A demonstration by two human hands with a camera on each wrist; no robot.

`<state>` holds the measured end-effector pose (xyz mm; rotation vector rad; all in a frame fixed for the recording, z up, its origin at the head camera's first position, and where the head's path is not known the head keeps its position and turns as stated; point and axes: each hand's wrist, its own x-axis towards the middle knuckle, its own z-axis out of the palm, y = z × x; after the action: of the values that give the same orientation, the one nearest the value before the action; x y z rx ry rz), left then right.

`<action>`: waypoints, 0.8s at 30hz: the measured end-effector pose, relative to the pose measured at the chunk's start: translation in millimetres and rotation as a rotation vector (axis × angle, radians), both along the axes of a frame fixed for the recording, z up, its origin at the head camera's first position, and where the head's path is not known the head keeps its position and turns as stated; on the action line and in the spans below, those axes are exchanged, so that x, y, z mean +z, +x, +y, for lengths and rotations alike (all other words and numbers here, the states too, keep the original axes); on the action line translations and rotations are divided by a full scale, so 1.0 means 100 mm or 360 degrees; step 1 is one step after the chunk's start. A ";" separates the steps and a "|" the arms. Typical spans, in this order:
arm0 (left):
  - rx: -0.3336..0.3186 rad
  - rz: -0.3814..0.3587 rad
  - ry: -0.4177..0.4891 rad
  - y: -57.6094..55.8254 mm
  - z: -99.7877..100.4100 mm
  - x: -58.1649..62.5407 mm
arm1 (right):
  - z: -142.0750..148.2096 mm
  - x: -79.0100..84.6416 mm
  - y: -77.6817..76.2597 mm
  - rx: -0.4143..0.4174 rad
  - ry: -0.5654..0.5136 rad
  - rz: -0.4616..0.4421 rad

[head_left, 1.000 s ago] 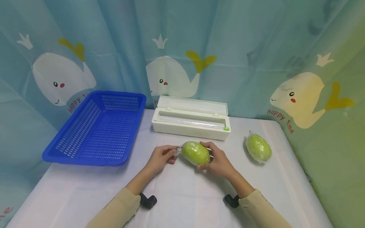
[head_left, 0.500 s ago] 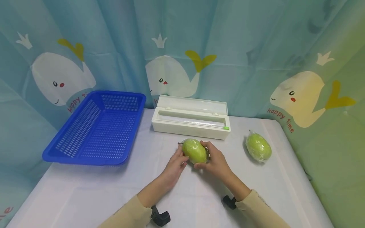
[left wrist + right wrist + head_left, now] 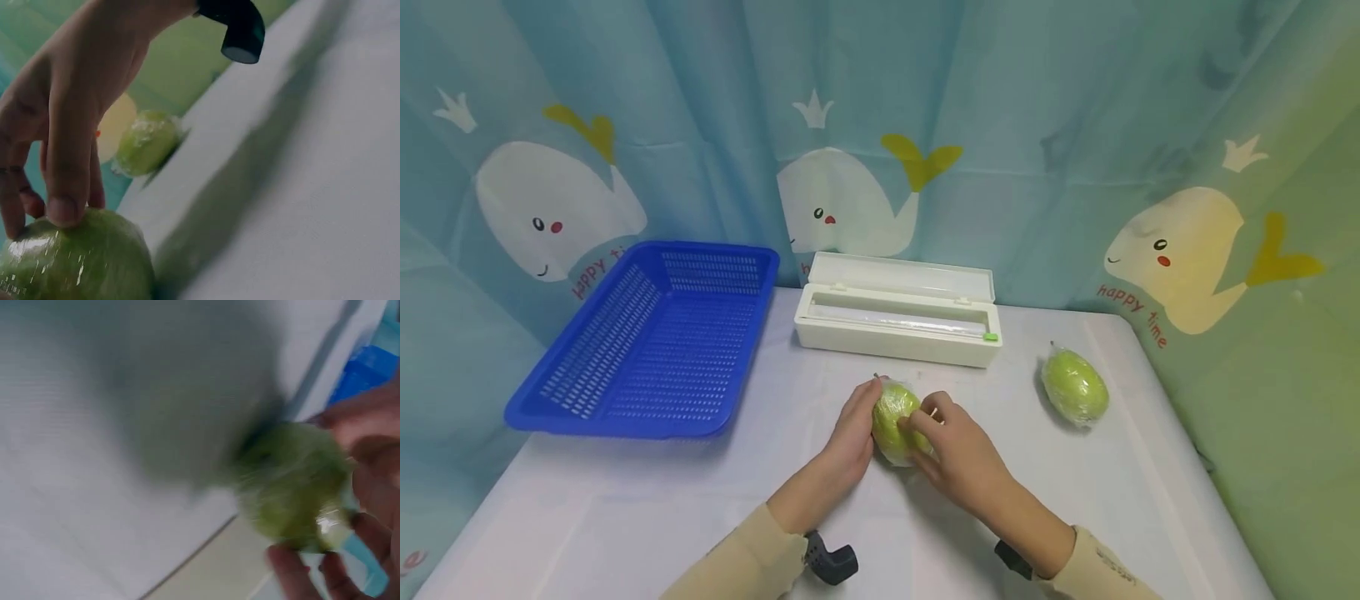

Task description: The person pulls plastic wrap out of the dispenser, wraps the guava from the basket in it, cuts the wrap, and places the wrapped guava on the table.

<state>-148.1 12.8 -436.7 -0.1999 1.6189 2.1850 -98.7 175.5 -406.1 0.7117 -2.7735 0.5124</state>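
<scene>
My left hand (image 3: pixel 847 433) holds a green, pear-like fruit (image 3: pixel 892 423) covered in clear plastic wrap, from its left side. The fruit's dark stem points away from me. On the right side, my right hand (image 3: pixel 962 454) has its fingers bent against the wrapped fruit. In the left wrist view, the fingertips of the right hand (image 3: pixel 69 119) touch the top of the fruit (image 3: pixel 94 262). The right wrist view is blurred; the fruit (image 3: pixel 294 484) appears there with the left hand (image 3: pixel 375 450) around it.
A second wrapped green fruit (image 3: pixel 1075 387) lies on the right of the white table (image 3: pixel 647 517). Behind the hands stands a white box (image 3: pixel 895 342) with its lid raised and a roll of plastic wrap inside. A blue slotted basket (image 3: pixel 681 362) sits at the left.
The left hand has let go of the twisted wrap end at the stem and moved onto the fruit's side. The fruit has turned, and the right hand's fingers have shifted onto its top.
</scene>
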 end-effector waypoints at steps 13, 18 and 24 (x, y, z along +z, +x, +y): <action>-0.0081 0.0234 -0.0230 0.05 0.01 -0.07 | 0.06 0.01 -0.04 0.0038 -0.0001 -0.0169; -0.0068 0.0232 -0.0222 0.04 -0.01 -0.09 | 0.02 -0.01 -0.03 0.0144 -0.0229 -0.0426; -0.0183 0.0208 -0.0270 0.04 -0.12 -0.07 | -0.04 -0.03 -0.03 0.0100 -0.0408 -0.0501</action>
<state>-143.8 1.0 -443.8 -0.0121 1.8411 2.0127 -101.5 171.6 -409.1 0.7118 -2.8926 1.0532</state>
